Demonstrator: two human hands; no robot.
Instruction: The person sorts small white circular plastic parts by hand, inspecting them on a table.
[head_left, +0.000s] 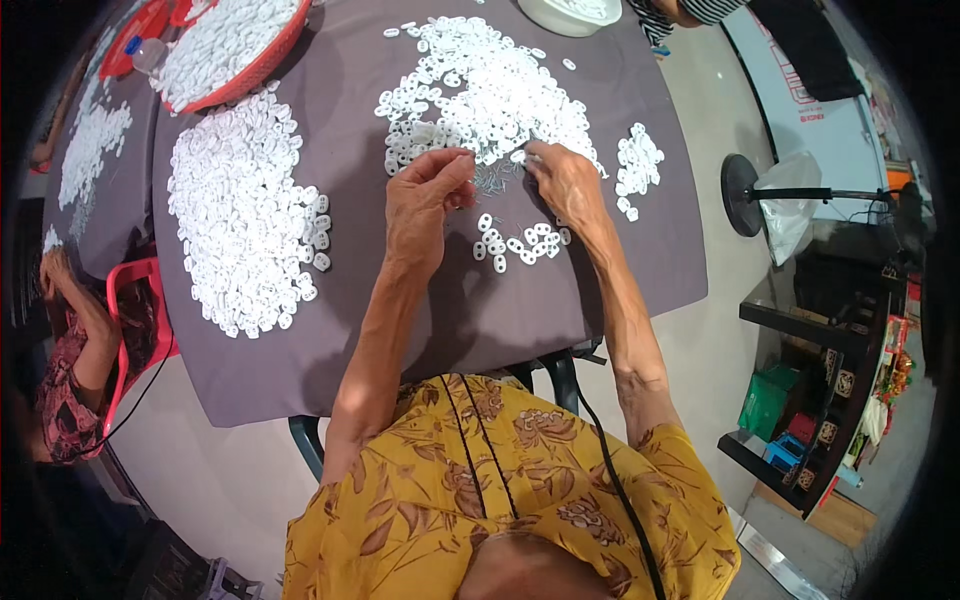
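Note:
My left hand [425,195] is raised over the table at the near edge of a big pile of small white oval plastic pieces with holes [505,85]. Its thumb and fingertips are pinched together; whatever is between them is too small to make out. My right hand [568,182] reaches to the same edge with fingers curled and tips close together, right beside a white piece [518,157]. What those fingertips hold is hidden. Between the hands lies a scatter of thin metal pins [490,180]. A small group of white pieces [500,246] lies nearer me.
A larger heap of white pieces [240,220] covers the left of the cloth [370,330]. Behind it stands a full red basket [262,72]. A small cluster [638,160] lies near the right edge, a white bowl [572,18] far back. Other people sit left and at the far right.

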